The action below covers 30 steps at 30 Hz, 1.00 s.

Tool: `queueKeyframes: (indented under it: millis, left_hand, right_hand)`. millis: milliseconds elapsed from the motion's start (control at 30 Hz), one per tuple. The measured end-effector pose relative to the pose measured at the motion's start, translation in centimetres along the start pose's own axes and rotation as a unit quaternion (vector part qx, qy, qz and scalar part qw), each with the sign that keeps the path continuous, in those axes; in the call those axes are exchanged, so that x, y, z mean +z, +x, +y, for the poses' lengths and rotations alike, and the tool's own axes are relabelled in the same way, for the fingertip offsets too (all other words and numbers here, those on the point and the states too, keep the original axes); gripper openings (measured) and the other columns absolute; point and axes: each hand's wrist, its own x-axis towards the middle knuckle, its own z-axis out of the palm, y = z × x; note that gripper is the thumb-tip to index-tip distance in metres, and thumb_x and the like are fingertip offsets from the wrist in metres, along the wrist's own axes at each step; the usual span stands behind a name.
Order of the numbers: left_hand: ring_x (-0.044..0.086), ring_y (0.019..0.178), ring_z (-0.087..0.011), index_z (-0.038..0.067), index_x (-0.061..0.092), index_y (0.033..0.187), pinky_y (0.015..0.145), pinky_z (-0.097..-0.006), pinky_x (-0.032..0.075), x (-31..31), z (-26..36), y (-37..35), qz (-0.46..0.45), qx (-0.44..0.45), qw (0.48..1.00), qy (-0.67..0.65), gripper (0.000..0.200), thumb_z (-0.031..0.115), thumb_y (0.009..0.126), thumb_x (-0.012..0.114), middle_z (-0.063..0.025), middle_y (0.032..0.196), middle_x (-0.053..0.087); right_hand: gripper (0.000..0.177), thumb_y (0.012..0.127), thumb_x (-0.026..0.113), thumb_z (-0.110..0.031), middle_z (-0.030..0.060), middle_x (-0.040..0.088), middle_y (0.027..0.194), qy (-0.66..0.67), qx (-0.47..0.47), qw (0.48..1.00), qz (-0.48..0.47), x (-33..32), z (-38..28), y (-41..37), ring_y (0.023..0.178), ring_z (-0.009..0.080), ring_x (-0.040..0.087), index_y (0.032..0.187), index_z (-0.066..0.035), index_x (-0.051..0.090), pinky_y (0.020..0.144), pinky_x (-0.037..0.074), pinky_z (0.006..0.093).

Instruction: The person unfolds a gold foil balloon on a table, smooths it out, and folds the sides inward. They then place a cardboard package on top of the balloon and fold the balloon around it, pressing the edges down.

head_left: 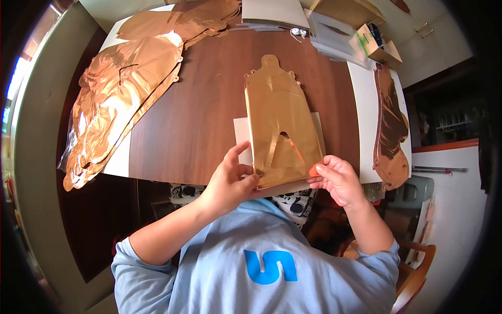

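Note:
A flat, folded gold foil balloon (pixel 277 110) lies lengthwise in front of me, with small tabs near its narrower far end and a dark arched slit near its lower middle. Under it, a piece of light cardboard (pixel 241 131) shows at both sides and along the near edge. My left hand (pixel 230 175) grips the balloon's near left corner with the thumb on top, its index finger raised. At the near right corner, my right hand (pixel 337 180) pinches a small orange-copper bit of foil (pixel 315 170) between thumb and fingertips.
Flat copper foil balloons (pixel 125 89) are piled on the left of the brown table (pixel 198 115), with more foil (pixel 172 23) behind. A long folded foil piece (pixel 389 125) lies on the right. Clear plastic sleeves (pixel 334 34) and a small cardboard box (pixel 374 44) stand at the back right.

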Motion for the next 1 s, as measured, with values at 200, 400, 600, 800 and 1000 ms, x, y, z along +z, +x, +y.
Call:
queueKeyframes:
  millis: [200,400,600,800,1000]
  left_hand:
    - [0.064,0.112,-0.028,0.008,0.007,0.157,0.092,-0.0406,0.059,0.3,0.3,-0.3,-0.012,-0.035,0.994,-0.102,0.072,-0.004,0.097,0.045,-0.0229,0.124,0.059]
    - [0.063,0.115,-0.0294,0.008,0.007,0.156,0.094,-0.0422,0.058,0.1,0.0,-0.1,-0.026,-0.035,0.992,-0.119,0.073,-0.005,0.096,0.047,-0.0231,0.127,0.058]
    - [0.063,0.118,-0.0336,0.008,0.007,0.156,0.097,-0.0466,0.056,-0.2,0.0,-0.7,-0.05,-0.009,0.987,-0.15,0.076,-0.005,0.095,0.051,-0.0247,0.131,0.056]
    - [0.065,0.113,-0.0291,0.007,0.01,0.155,0.094,-0.0404,0.057,-0.4,0.1,-1.6,-0.063,0.044,0.987,-0.139,0.077,0.001,0.095,0.059,-0.0204,0.134,0.054]
    - [0.067,0.099,-0.0212,0.005,0.03,0.146,0.082,-0.0325,0.058,-1.0,-1.6,-1.9,-0.009,0.145,0.989,0.015,0.073,-0.004,0.086,0.07,-0.0171,0.131,0.053]
  right_hand:
    - [0.013,0.1,0.06,-0.016,0.0096,0.071,0.096,-0.001,-0.001,1.0,-0.015,0.2,0.3,0.2,0.084,0.0187,0.07,0.1,-0.003,0.063,0.075,0.059,0.0325]
    - [0.012,0.097,0.063,-0.013,0.01,0.071,0.101,0.016,0.015,1.0,-0.021,0.6,-0.1,-0.1,0.084,0.0202,0.071,0.103,-0.003,0.062,0.075,0.059,0.0331]
    - [0.021,0.093,0.07,-0.012,0.0069,0.069,0.099,-0.044,0.035,0.993,-0.107,1.0,-0.7,-0.8,0.085,0.0167,0.069,0.11,-0.001,0.066,0.074,0.057,0.0285]
    - [0.012,0.093,0.07,-0.011,0.0027,0.07,0.088,-0.044,0.01,0.996,-0.08,0.5,0.3,-0.2,0.074,0.0098,0.065,0.102,-0.004,0.07,0.068,0.054,0.025]
    - [0.01,0.094,0.068,-0.013,0.0017,0.069,0.087,0.053,0.022,0.996,-0.069,0.9,-0.4,-0.1,0.069,0.0092,0.062,0.1,-0.005,0.071,0.063,0.051,0.0247]
